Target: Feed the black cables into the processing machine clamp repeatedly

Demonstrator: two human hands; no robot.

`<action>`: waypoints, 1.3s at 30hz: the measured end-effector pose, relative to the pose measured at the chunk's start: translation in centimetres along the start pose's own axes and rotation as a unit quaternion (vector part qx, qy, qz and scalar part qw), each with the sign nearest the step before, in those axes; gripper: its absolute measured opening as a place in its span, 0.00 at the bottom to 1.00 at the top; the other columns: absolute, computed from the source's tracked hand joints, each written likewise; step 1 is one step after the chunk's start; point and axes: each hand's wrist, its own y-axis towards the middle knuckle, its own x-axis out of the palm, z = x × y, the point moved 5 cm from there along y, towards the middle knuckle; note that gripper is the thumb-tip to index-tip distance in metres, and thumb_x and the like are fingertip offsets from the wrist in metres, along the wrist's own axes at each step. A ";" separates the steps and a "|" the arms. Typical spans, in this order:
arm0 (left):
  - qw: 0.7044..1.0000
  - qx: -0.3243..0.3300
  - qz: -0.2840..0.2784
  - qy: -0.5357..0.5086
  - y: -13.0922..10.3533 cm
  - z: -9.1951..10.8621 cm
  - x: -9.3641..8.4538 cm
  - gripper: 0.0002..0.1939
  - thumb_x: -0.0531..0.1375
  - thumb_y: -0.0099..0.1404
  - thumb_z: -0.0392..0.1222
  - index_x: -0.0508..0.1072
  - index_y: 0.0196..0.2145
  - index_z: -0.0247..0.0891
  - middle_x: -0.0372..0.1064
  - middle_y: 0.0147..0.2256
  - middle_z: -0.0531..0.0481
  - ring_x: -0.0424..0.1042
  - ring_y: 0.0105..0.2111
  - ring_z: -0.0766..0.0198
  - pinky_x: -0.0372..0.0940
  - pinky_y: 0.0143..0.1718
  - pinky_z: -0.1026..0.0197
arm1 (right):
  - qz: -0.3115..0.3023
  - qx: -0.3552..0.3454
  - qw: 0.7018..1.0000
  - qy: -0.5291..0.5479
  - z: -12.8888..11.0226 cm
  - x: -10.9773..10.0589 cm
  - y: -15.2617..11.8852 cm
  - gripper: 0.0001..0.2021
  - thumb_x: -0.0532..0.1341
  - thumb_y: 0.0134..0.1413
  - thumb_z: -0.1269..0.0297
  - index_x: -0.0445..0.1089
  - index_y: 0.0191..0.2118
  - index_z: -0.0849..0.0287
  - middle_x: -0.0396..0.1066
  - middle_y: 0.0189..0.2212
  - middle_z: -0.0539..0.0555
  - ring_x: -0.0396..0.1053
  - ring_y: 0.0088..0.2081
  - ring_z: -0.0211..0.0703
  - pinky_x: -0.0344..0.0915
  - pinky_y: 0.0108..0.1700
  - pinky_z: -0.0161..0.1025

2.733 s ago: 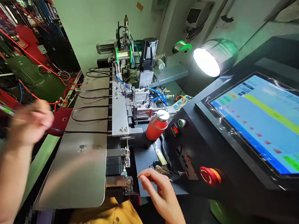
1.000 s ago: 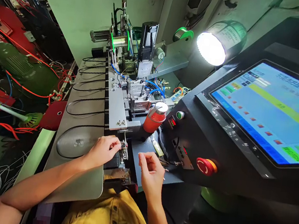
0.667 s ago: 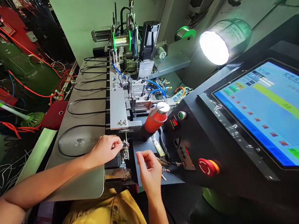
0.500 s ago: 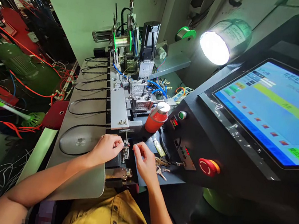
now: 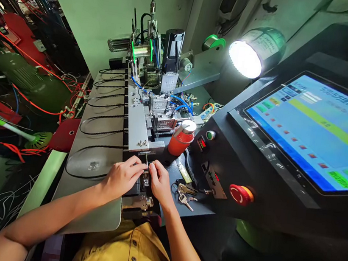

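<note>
Both of my hands meet over a small metal fixture point(image 5: 146, 180) at the near end of the machine's rail. My left hand point(image 5: 124, 176) comes in from the left, its thumb and index finger pinched together at the fixture's far end. Opposite it, my right hand point(image 5: 160, 181) is closed too, thumb against fingers, the tips almost touching the left ones. Whatever sits between the fingertips is too small and covered to make out. A looped black cable point(image 5: 76, 152) lies on the metal plate point(image 5: 99, 210), one side of it passing under my left hand.
More cable loops line the plate farther back. Beyond stands the machine with cylinders and a wire spool point(image 5: 142, 51). To the right are a red bottle point(image 5: 180, 142), keys point(image 5: 186, 198), an emergency stop button point(image 5: 240, 195), a touchscreen point(image 5: 318, 132) and a lit lamp point(image 5: 246, 58).
My right hand has moved left and slightly up, and its fingertips now meet the left ones. My left fingers have shifted a little forward. The nearest cable loop has spread slightly to the left.
</note>
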 end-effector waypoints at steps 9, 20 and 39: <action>0.964 0.185 -0.034 0.187 -0.4 1.6 0.4 0.15 0.49 0.69 0.31 0.73 0.46 0.34 0.75 0.36 0.46 0.69 0.27 0.64 0.62 0.27 0.64 | 0.016 0.005 1.000 -0.007 0.3 0.1 -0.2 0.16 0.49 0.65 0.56 0.53 0.26 0.56 0.50 0.22 0.45 0.51 0.25 0.36 0.52 0.28 0.33; 0.995 0.039 -0.071 0.054 -0.3 -1.2 -0.9 0.10 0.53 0.69 0.38 0.75 0.38 0.39 0.72 0.35 0.51 0.72 0.33 0.63 0.64 0.36 0.63 | -0.025 -0.151 0.931 -0.331 -3.4 -1.6 -1.3 0.11 0.48 0.60 0.75 0.66 0.42 0.59 0.68 0.35 0.57 0.63 0.37 0.46 0.59 0.38 0.40; 0.990 0.053 -0.095 0.090 -0.1 0.1 -1.4 0.10 0.54 0.68 0.34 0.75 0.35 0.38 0.72 0.35 0.49 0.71 0.36 0.61 0.65 0.35 0.63 | 0.151 -0.184 0.926 -0.293 -6.5 -5.8 -4.2 0.09 0.54 0.60 0.70 0.68 0.43 0.57 0.71 0.34 0.56 0.70 0.32 0.43 0.65 0.36 0.40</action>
